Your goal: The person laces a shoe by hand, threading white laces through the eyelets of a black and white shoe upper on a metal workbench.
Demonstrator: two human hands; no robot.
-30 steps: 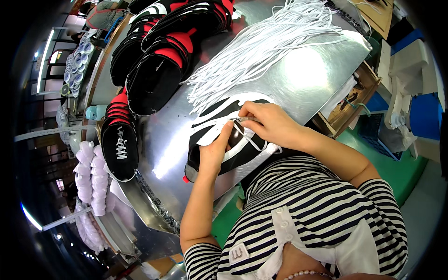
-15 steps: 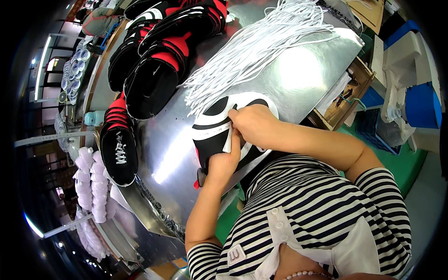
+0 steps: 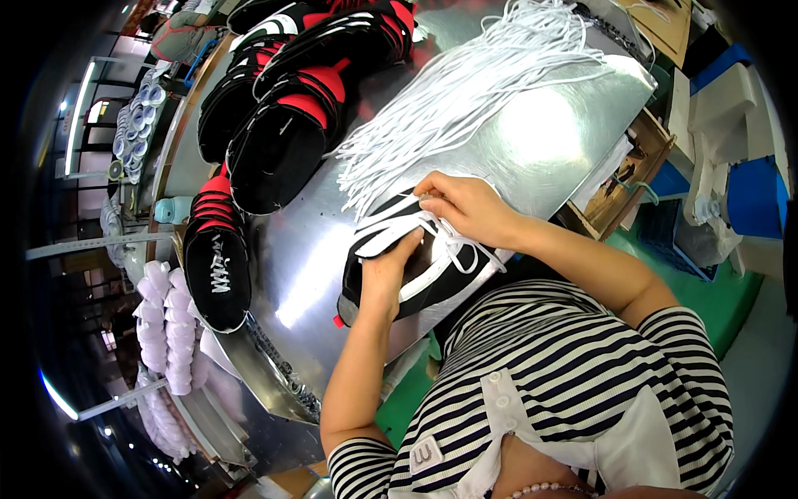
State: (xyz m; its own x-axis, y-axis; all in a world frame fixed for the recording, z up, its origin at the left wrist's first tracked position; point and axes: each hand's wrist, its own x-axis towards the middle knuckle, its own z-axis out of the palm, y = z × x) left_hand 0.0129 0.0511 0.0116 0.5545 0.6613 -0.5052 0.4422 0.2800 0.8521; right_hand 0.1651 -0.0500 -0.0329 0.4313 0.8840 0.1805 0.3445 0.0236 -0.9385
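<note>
A black-and-white shoe upper (image 3: 434, 288) lies tilted at the near edge of the metal table, its opening toward me. My left hand (image 3: 386, 273) grips it at the opening, thumb inside and the other fingers hidden behind the material. At the far side of the opening, my right hand (image 3: 467, 208) is closed in a pinch at the eyelet edge, on a white shoelace (image 3: 462, 246) that loops loosely over the upper. The exact pinch point is partly covered by the fingers. A small red tab (image 3: 338, 321) shows at the heel end.
A long bundle of white laces (image 3: 465, 87) lies across the table (image 3: 291, 266) just beyond the upper. Several black-and-red shoe uppers (image 3: 278, 158) are heaped at the far left, one (image 3: 218, 270) nearer me. An open wooden drawer (image 3: 623, 179) juts out at right.
The upper has been turned so its opening and loose lace now show. My left thumb has moved into the opening, and my right hand has shifted slightly along the far edge.
</note>
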